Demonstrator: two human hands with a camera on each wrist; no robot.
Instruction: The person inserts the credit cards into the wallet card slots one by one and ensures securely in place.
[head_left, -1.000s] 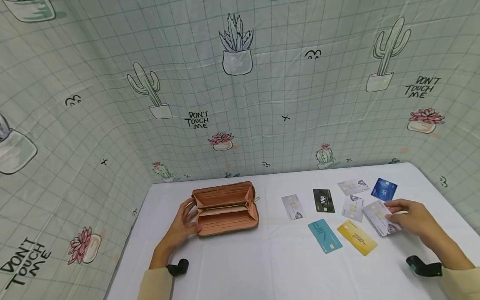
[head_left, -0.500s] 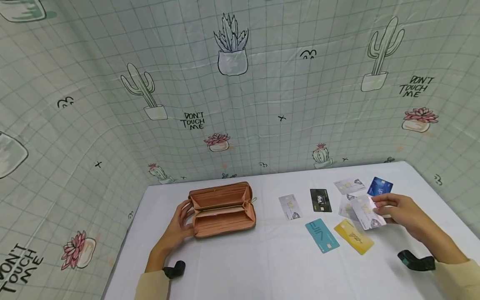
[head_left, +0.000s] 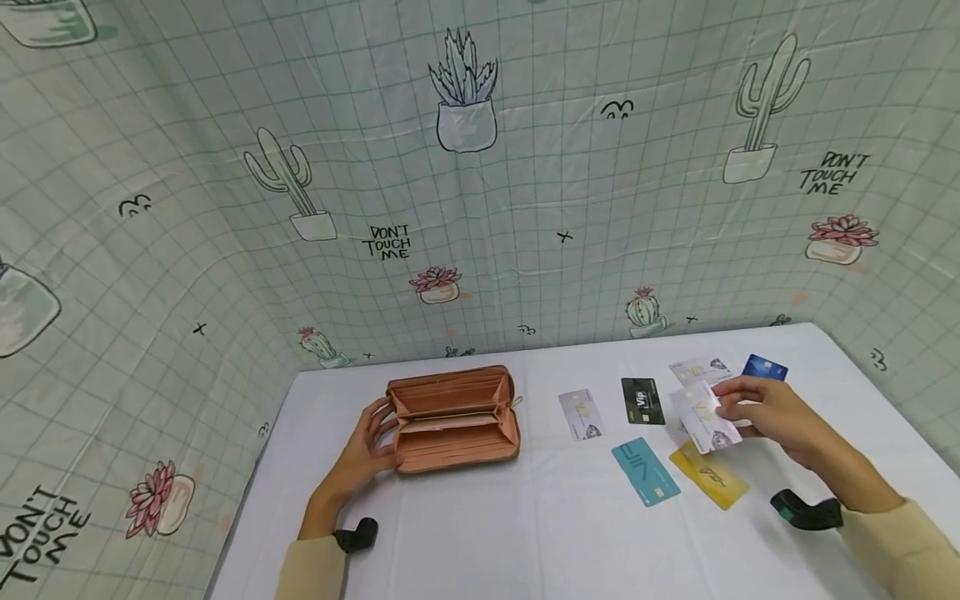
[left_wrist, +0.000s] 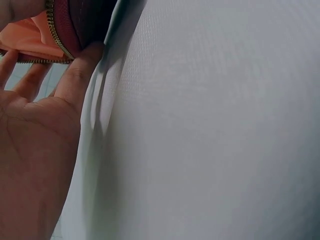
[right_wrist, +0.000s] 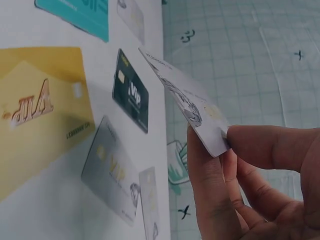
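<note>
In the head view, a brown zip wallet (head_left: 456,454) lies spread at the left, its compartments facing up. My left hand (head_left: 362,450) grips its left end, thumb at the near side and fingers at the far side. The left wrist view shows the thumb against the wallet's zipped edge (left_wrist: 59,30). Thumb and fingers of my right hand (head_left: 772,417) pinch a silver VIP card (head_left: 703,421), raised above the table and tilted in the right wrist view. Below it lies another silver card (right_wrist: 107,167), mostly covered in the head view.
Around the held card lie a yellow card (head_left: 720,483), a teal card (head_left: 647,472), a black VIP card (head_left: 642,401), a blue card (head_left: 767,367) and more silver cards (head_left: 581,414). A patterned cloth (head_left: 525,192) hangs behind the white table (head_left: 525,533).
My right hand has lifted the silver VIP card off the table and carried it left, over the other silver card and the yellow card's edge. The left hand stays on the wallet.
</note>
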